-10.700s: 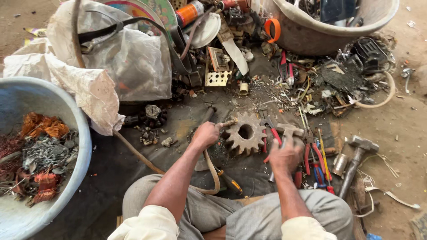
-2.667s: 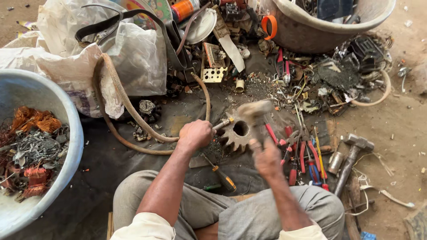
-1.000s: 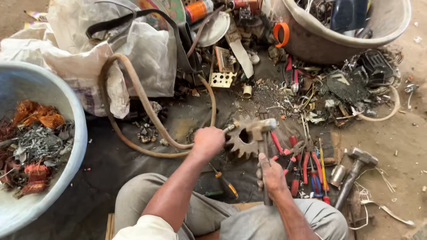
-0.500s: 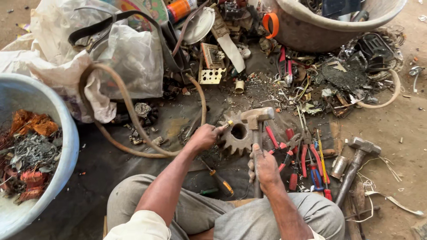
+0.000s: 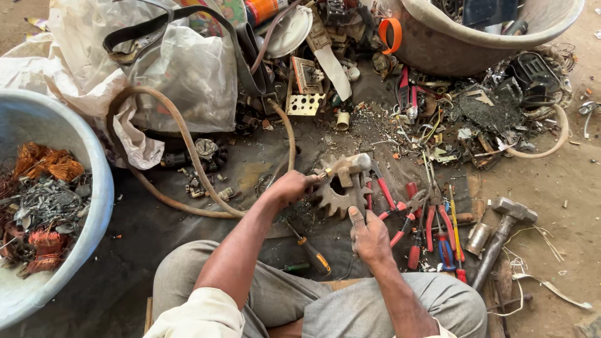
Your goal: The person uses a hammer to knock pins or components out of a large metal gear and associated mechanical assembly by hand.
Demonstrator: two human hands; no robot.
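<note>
Head view. We look down on a seated person working over a dark mat [image 5: 156,225] strewn with scrap. Our left hand [image 5: 289,186] is closed around a small metal piece held against the near-left edge of a rusty toothed gear [image 5: 335,195], which lies flat on the mat at centre. Our right hand [image 5: 369,233], just near of the gear, is wrapped tight around the handle of a hammer [image 5: 352,168]; its head sits over the far edge of the gear, just right of the left hand's fingertips. Whether the head touches the gear we cannot tell.

Just right of the gear lie several red-handled pliers [image 5: 432,225], and further right a second, heavier hammer [image 5: 504,233] rests on the ground. A yellow-handled screwdriver [image 5: 310,250] lies near of the gear, between our forearms. A tan rubber hose [image 5: 188,156] loops across the mat at left, below a white plastic sack [image 5: 181,75]. At far left a pale blue basin [image 5: 94,188] holds copper wire and grey scrap. At far right stands a large grey tub [image 5: 451,44].
</note>
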